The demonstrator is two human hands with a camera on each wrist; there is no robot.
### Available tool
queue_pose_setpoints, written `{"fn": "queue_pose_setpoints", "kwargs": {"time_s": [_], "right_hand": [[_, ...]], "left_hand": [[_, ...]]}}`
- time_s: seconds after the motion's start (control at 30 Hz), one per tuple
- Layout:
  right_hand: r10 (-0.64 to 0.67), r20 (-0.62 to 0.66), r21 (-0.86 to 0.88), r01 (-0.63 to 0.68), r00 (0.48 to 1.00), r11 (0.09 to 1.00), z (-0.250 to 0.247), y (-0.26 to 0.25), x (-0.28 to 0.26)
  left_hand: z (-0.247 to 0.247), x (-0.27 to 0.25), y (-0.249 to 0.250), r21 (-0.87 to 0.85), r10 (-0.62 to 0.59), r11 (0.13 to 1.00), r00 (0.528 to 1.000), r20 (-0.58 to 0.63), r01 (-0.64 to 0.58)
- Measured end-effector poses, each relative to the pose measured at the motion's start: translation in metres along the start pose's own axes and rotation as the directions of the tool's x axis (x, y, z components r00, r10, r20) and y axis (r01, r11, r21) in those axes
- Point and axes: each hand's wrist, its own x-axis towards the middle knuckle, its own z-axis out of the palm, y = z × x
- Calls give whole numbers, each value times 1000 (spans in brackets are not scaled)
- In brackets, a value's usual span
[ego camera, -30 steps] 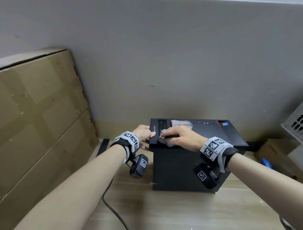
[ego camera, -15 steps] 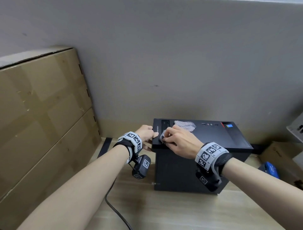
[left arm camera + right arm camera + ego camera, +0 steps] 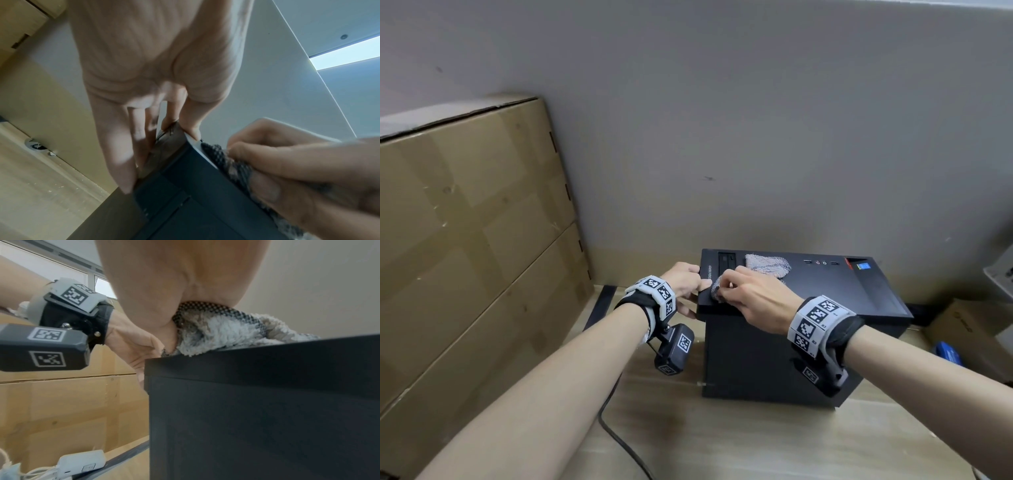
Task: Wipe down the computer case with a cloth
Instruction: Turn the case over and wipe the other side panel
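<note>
A black computer case lies on its side on the wooden floor, its front panel facing up. My left hand grips the case's near-left top corner, thumb on top and fingers down the side. My right hand holds a bunched grey fluffy cloth against the top panel near that same corner. In the right wrist view the cloth bulges from under my palm onto the case's top edge. In the left wrist view my right fingers pinch the cloth.
Large cardboard boxes stand stacked at the left against the grey wall. A black cable runs over the floor before the case. A smaller box with a blue item sits at the right. A white power strip lies on the floor.
My right hand has drawn the cloth leftward and nearer, to the case's near-left corner, and curled tighter round it. The left hand has kept its grip on the corner.
</note>
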Motion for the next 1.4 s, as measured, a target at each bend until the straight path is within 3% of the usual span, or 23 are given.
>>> {"fn": "queue_pose_setpoints", "kwargs": {"time_s": [0.07, 0.13, 0.2, 0.27, 0.3, 0.37, 0.47, 0.63, 0.8, 0.97, 1.13, 1.23, 1.4], "right_hand": [[-7, 40, 50, 5, 999, 999, -9, 3, -7], [74, 74, 190, -87, 994, 978, -23, 14, -12], [237, -17, 280, -223, 971, 934, -36, 29, -15], [393, -111, 193, -368, 913, 910, -45, 46, -18], [469, -75, 132, -458, 880, 879, -48, 51, -20], [547, 119, 36, -555, 828, 831, -48, 51, -23], [495, 357, 64, -549, 792, 833, -43, 31, -25], [342, 424, 119, -425, 839, 897, -34, 3, -9], [289, 537, 111, -405, 793, 907, -26, -2, 39], [351, 572, 93, -484, 741, 870, -23, 23, 78], [353, 525, 9, -420, 774, 907, -21, 40, 95], [354, 516, -14, -405, 780, 914, -21, 60, 74], [472, 453, 8, -533, 756, 846, -36, 103, 13]], "left_hand": [[1, 0, 1, -2, 1, 1000, 1000, 6, -1], [1, 1, 0, -21, -2, 1000, 1000, -1, 2], [1, 1, 1, -22, -2, 1000, 1000, -1, 2], [1, 0, 3, 12, 12, 1000, 1000, -2, -12], [2, -1, 4, 23, 16, 1000, 1000, 1, -16], [2, 1, 5, 29, 17, 999, 1000, -3, -17], [1, 4, 6, -1, 10, 1000, 1000, -8, -10], [-2, 4, 2, -35, 18, 999, 1000, 17, -17], [-7, 7, -6, 14, 37, 999, 992, 118, -39], [-10, 13, -1, 17, 47, 999, 987, 155, -50], [-9, 19, 2, 74, 14, 997, 994, 110, -22], [-8, 21, 8, 167, -25, 986, 997, 73, 13], [-5, 31, 23, 252, -49, 967, 999, 10, 45]]}}
